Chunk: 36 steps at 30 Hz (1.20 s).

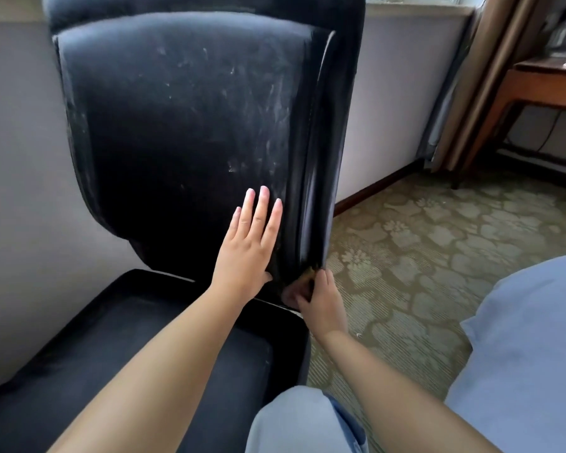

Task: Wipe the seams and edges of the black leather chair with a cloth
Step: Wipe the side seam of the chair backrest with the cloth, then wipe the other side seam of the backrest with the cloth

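The black leather chair (177, 119) fills the left and middle of the view, and its tall backrest is streaked with pale scuffs. The seat (138, 325) lies below it. My left hand (249, 246) lies flat on the lower backrest with its fingers straight and holds nothing. My right hand (319, 300) is closed at the backrest's lower right corner. It pinches what looks like a dark cloth (309, 282) against the glossy side edge (317, 158). The cloth is hard to tell apart from the leather.
A grey wall stands behind the chair, with a window sill at the top right. Patterned green carpet (422, 243) spreads to the right. A curtain (490, 76) and a wooden desk (543, 83) stand at the far right. My blue-clad knees (530, 348) are at the bottom right.
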Each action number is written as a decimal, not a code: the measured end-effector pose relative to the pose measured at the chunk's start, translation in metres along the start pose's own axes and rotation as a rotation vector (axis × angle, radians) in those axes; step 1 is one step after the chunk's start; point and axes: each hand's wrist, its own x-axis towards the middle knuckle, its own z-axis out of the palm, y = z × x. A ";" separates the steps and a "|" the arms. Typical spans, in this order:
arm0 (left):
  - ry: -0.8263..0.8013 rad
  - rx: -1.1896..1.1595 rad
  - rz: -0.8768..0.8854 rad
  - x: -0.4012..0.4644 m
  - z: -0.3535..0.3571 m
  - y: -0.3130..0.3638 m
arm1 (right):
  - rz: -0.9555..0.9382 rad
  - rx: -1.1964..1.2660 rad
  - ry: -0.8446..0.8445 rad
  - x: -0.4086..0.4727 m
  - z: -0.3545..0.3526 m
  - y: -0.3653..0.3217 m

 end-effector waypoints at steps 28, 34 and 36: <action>-0.351 -0.205 -0.057 0.030 -0.152 -0.026 | -0.175 0.068 0.332 0.059 -0.128 -0.179; -0.266 -0.207 -0.056 0.068 -0.180 -0.041 | -0.275 -0.060 0.387 0.092 -0.152 -0.206; -0.224 -0.215 -0.059 0.080 -0.186 -0.045 | -0.323 -0.113 0.410 0.104 -0.157 -0.216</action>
